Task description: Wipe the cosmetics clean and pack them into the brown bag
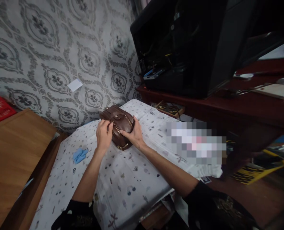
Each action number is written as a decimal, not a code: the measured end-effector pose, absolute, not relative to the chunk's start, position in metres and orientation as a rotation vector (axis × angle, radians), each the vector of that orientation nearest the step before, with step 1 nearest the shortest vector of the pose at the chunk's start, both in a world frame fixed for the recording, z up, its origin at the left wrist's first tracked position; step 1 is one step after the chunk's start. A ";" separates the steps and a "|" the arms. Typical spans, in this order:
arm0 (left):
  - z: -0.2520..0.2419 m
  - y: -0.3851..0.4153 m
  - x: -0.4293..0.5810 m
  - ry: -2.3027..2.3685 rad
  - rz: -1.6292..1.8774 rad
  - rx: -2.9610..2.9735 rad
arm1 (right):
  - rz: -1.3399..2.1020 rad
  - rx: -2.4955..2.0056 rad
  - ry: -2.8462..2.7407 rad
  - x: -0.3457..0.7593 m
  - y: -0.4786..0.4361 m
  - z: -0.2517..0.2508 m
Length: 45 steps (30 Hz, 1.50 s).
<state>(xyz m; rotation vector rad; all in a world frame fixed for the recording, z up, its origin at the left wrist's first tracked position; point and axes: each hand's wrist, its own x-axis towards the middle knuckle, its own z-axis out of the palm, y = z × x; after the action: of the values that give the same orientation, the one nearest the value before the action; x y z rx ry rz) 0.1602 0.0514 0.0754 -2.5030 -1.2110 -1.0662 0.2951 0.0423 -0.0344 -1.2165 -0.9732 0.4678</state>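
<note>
A brown leather bag (119,140) with gold-coloured zips and fittings lies on the white patterned cloth (122,182), near the wall. My left hand (104,134) is at the bag's left side, its thumb and fingers pinched together at the zip edge; whatever is between them is too small to make out. My right hand (134,133) grips the bag's right side, thumb on top and fingers over the far edge. A crumpled blue cloth (80,155) lies to the left of my left forearm.
A wooden panel (17,153) borders the left side. On the right stands a dark red desk (204,108) with a large black cabinet-like object (194,48). A small open drawer (172,108) juts out beyond the bag. A blurred-out patch covers the cloth's right edge.
</note>
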 end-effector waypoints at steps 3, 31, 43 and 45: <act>0.072 0.046 0.161 -1.129 -1.063 -2.501 | 0.466 -1.206 -0.975 0.296 0.043 -0.036; 0.089 0.048 0.205 -1.010 -0.869 -2.496 | 0.604 -0.849 -0.967 0.319 0.045 -0.042; 0.091 0.072 0.222 -1.183 -0.997 -2.529 | 0.659 -0.928 -0.884 0.317 0.062 -0.054; 0.088 0.069 0.224 -1.142 -1.023 -2.555 | 0.642 -0.943 -0.864 0.315 0.065 -0.055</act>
<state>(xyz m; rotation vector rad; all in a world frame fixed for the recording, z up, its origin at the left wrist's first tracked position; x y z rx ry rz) 0.2235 0.0692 0.0878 -2.5553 -1.1418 -1.0230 0.3152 0.0646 -0.0553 -0.9434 -0.8639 0.6419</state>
